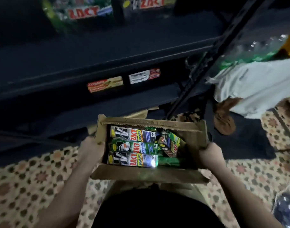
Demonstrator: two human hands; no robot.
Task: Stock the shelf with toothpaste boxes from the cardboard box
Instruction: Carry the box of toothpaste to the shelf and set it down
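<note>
The person holds an open cardboard box (149, 174) in front of the body, above a patterned floor (22, 176). The left hand (91, 146) grips the left wall of the box, with the fingers curled over its edge. The right hand (210, 151) grips the right wall in the same way.

Inside the box lie several toothpaste boxes (132, 146). Three of them lie flat, side by side, in the left part: a black and silver one at the far side, a green one in the middle, and another black and silver one at the near side. More toothpaste boxes stand tilted in the right part, touching each other.

Behind the cardboard box stands a dark shelf (91, 63). On its upper level, at the top of the view, there are blurred red-lettered packs (85, 12). On a lower level two other packs (124, 80) lie side by side, one red and cream, one white and red. To the right of the shelf hangs a pale cloth (259, 86).
</note>
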